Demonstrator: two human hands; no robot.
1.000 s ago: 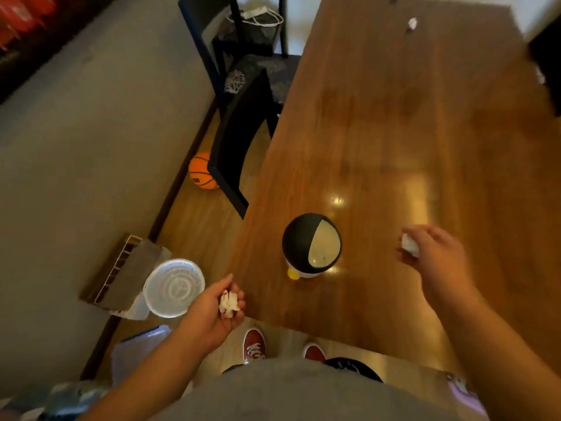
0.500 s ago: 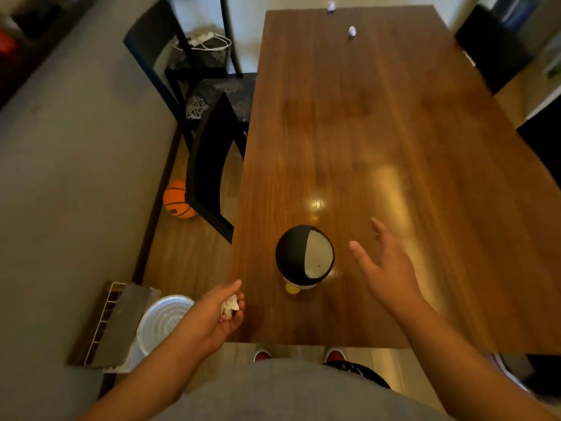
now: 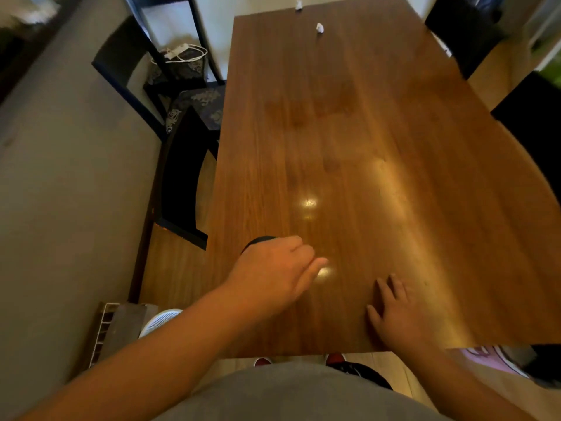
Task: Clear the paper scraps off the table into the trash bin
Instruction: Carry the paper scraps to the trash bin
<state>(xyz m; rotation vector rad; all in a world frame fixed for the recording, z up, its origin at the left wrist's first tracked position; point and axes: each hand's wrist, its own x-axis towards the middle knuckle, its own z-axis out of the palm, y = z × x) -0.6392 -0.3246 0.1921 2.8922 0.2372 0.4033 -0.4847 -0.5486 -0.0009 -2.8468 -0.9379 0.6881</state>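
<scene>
Left hand (image 3: 273,268): curled over the round black tabletop bin (image 3: 258,239), grip contents hidden; cannot tell.
Right hand (image 3: 397,314): flat on the brown wooden table (image 3: 379,132), fingers spread, holding nothing.
Scraps: two crumpled white paper scraps (image 3: 320,27) at the far end (one at the edge).
Risk: a long reach may knock that one off.

- The left hand (image 3: 274,276), which a second ago hung off the near-left corner of the table (image 3: 379,132) pinching a crumpled paper scrap, now reaches over the tabletop and covers the trash bin (image 3: 258,240); only a dark sliver of the bin's top shows behind the knuckles.
- That scrap is no longer visible; the fingers are curled downward, hiding whatever they hold.
- The right hand (image 3: 397,314), holding a scrap a second ago and raised open half a second ago, now lies flat, palm down, on the table near its front edge.
- The camera view has tilted, showing more of the far end.
</scene>
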